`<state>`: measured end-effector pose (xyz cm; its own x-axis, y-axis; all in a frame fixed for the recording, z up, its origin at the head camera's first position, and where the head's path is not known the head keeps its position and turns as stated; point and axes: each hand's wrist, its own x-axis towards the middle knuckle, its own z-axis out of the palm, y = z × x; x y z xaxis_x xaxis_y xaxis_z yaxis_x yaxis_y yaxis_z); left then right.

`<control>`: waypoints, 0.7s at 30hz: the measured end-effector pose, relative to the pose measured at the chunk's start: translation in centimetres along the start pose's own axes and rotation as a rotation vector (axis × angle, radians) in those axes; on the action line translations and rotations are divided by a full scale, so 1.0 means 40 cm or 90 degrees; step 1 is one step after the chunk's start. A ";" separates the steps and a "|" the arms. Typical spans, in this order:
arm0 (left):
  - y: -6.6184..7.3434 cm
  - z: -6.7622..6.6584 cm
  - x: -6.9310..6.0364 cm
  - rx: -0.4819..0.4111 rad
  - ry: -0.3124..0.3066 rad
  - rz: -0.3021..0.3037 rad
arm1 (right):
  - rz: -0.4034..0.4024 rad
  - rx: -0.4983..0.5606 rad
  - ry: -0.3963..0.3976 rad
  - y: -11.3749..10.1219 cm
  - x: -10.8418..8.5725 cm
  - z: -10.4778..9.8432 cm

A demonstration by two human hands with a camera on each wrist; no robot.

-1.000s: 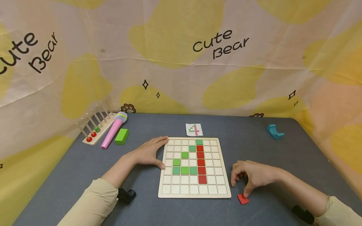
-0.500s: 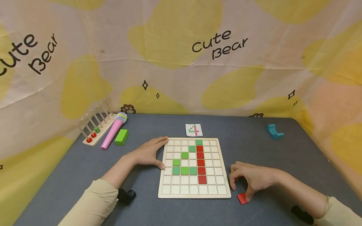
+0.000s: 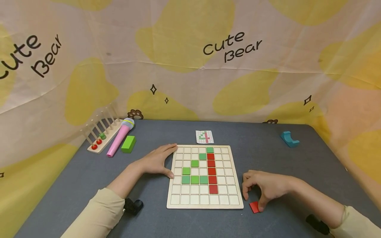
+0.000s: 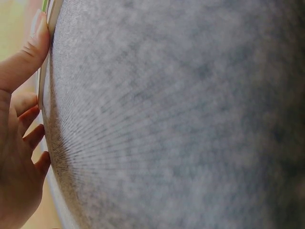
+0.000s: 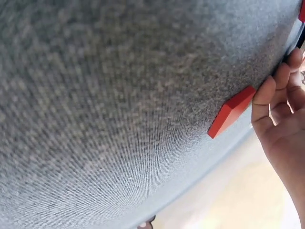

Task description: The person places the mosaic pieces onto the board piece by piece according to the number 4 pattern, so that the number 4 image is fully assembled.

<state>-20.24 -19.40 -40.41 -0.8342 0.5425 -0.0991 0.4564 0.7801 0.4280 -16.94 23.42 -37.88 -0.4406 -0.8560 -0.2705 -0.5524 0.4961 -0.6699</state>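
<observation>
My left hand (image 3: 156, 160) rests at the left edge of a pale wooden grid board (image 3: 205, 203), its thumb on the lower part of that edge and its fingertips at the far left corner. In the left wrist view the thumb (image 4: 28, 57) touches the board's rim. Green and red square tiles fill some of the cells. To the right of the board, my right hand (image 3: 268, 185) has its thumb on a loose red tile (image 3: 254, 207) lying on the table. Its fingers are bent near the board's right edge. The right wrist view shows the red tile (image 5: 231, 112) beside the hand.
A small pattern card (image 3: 204, 137) lies behind the board. At the left stand a pegged bead rack (image 3: 104, 134), a pink toy microphone (image 3: 119, 140) and a green block (image 3: 128, 144). A blue curved block (image 3: 289, 139) is at the far right. A printed cloth hangs behind the table.
The right thumb has slid slightly right and nearer me, now covering the red tile's right side. The left hand and the board have stayed in place.
</observation>
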 end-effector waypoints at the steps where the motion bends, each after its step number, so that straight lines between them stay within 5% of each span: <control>1: 0.000 0.000 0.000 0.000 0.000 0.001 | 0.005 0.003 -0.001 -0.001 -0.001 0.002; 10: -0.001 -0.001 -0.001 0.004 -0.002 0.002 | 0.010 -0.001 0.008 -0.006 -0.006 0.007; 21: 0.002 -0.001 0.000 0.001 -0.007 -0.007 | 0.015 0.025 0.090 -0.003 0.006 -0.010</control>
<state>-20.22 -19.36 -40.35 -0.8359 0.5372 -0.1129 0.4477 0.7861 0.4262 -17.27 23.21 -37.59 -0.5498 -0.8137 -0.1886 -0.5138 0.5075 -0.6917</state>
